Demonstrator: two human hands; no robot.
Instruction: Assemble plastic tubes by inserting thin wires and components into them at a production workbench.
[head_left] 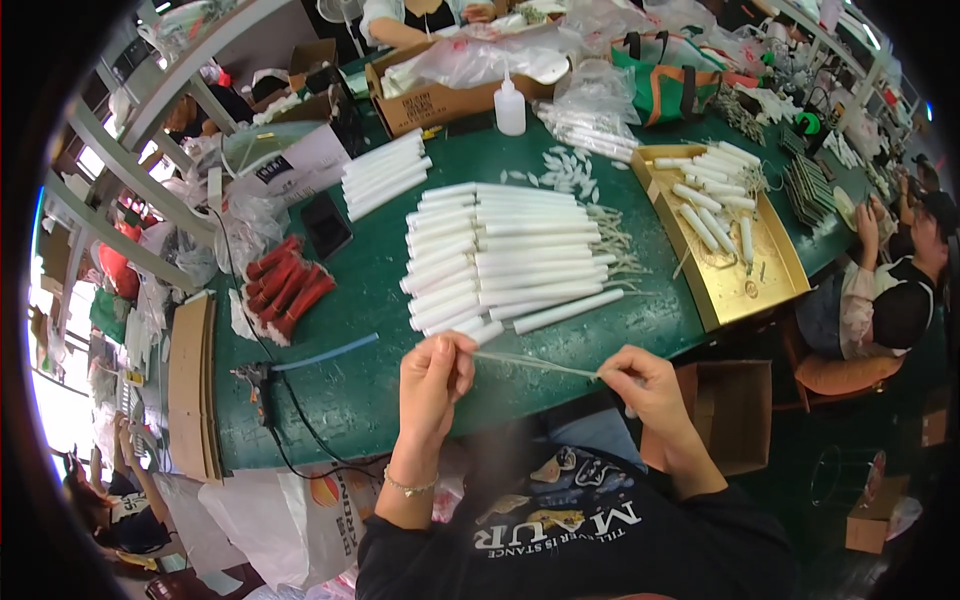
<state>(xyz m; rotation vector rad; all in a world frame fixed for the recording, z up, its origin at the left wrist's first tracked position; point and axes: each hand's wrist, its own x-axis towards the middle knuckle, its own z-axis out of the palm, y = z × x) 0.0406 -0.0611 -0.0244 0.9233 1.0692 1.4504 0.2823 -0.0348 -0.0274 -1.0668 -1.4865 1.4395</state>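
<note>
So in the head view, the left hand (432,385) has thumb and fingertips pinched on one end of a thin, pale strand (535,363), and the right hand (648,395) is pinched onto the other end, the two hands well apart. The strand hangs nearly straight between them, above the near edge of the green desk (390,415). Just past it there's a big pile of white sticks (510,250), with pale wires poking out on the right. A glue gun (256,382) sits by the near left corner, with red bundles (287,288) and a dark phone (326,226) further up near the left edge. Small white pieces (568,175) and a white squeeze bottle (510,107) are toward the far edge, and a gold tray (725,293) with more sticks reaches the near edge over on the right.
</note>
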